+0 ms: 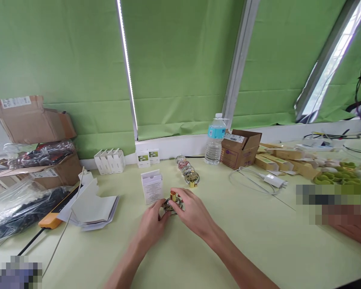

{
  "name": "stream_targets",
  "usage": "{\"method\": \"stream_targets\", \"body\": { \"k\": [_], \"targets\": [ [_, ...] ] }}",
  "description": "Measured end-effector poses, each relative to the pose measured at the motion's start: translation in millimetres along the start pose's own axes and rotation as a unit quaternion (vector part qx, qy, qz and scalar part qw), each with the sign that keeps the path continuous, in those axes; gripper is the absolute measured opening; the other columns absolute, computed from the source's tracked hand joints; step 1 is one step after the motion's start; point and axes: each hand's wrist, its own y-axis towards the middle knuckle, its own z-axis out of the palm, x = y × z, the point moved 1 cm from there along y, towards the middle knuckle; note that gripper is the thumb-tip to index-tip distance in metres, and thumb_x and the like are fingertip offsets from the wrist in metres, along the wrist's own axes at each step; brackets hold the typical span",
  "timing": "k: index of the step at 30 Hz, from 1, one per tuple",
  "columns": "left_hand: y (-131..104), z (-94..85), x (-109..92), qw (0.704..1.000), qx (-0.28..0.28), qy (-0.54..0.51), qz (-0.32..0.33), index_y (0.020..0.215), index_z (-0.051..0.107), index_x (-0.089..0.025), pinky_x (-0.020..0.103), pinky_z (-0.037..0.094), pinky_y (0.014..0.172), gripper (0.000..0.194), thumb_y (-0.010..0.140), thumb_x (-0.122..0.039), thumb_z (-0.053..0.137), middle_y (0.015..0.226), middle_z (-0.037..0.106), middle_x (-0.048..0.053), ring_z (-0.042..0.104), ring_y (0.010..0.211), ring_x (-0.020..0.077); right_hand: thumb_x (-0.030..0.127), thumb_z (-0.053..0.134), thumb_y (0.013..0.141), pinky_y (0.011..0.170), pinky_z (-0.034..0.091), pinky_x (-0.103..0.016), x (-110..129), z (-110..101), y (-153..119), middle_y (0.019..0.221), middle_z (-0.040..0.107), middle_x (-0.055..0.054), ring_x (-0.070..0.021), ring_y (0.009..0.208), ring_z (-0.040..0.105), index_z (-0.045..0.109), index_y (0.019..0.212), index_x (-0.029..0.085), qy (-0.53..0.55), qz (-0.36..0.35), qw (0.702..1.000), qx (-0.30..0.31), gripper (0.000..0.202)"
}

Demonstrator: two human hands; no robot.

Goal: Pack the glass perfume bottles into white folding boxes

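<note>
At the middle of the table, my left hand (154,220) grips the left side of a small round metallic item (169,207). My right hand (192,208) pinches a small gold cylinder with a reddish top (173,196), which stands over that round item. An upright white box with printed text (152,187) is just behind my left hand. Further back, a row of similar shiny round items (190,175) lies on the table, with a gold piece (193,185) at its near end.
White boxes (110,161), a water bottle (215,140) and an open cardboard box (240,148) line the back. Papers (93,208) and bagged goods (27,208) lie left. A white charger with cable (273,180), yellow boxes (273,162) and green pieces (333,176) are right.
</note>
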Motion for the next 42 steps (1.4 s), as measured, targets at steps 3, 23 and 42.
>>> {"method": "stream_targets", "body": {
  "k": [3, 23, 42],
  "targets": [
    [-1, -0.4, -1, 1.000, 0.000, -0.001, 0.004, 0.114, 0.055, -0.025, 0.024, 0.041, 0.055, 0.030, 0.086, -0.027, 0.048, 0.113, 0.065, 0.004, 0.054, 0.055, 0.0109, 0.037, 0.056, 0.085, 0.084, 0.047, -0.033, -6, -1, 0, 0.121, 0.061, -0.006, -0.0221, 0.104, 0.057, 0.051, 0.127, 0.023, 0.011, 0.048, 0.999, 0.012, 0.045],
    [25, -64.2, 12, 0.972, -0.206, 0.085, 0.075, 0.125, 0.047, -0.029, 0.043, 0.038, 0.105, 0.039, 0.087, -0.026, 0.053, 0.146, 0.036, 0.006, 0.036, 0.134, 0.0246, 0.029, 0.058, 0.083, 0.071, 0.037, -0.027, -27, 8, 5, 0.099, 0.067, -0.006, -0.0220, 0.090, 0.062, 0.059, 0.095, 0.020, -0.031, 0.048, 0.991, 0.121, 0.014],
    [4, -60.9, -14, 0.973, -0.098, 0.088, 0.190, 0.105, 0.061, -0.026, 0.031, 0.047, 0.089, 0.028, 0.085, -0.010, 0.048, 0.125, 0.055, 0.006, 0.056, 0.109, 0.0197, 0.039, 0.064, 0.083, 0.067, 0.047, -0.026, 14, -30, -2, 0.088, 0.064, -0.001, -0.0155, 0.075, 0.057, 0.058, 0.099, 0.023, 0.266, -0.003, 0.964, 0.023, 0.023]
  ]
}}
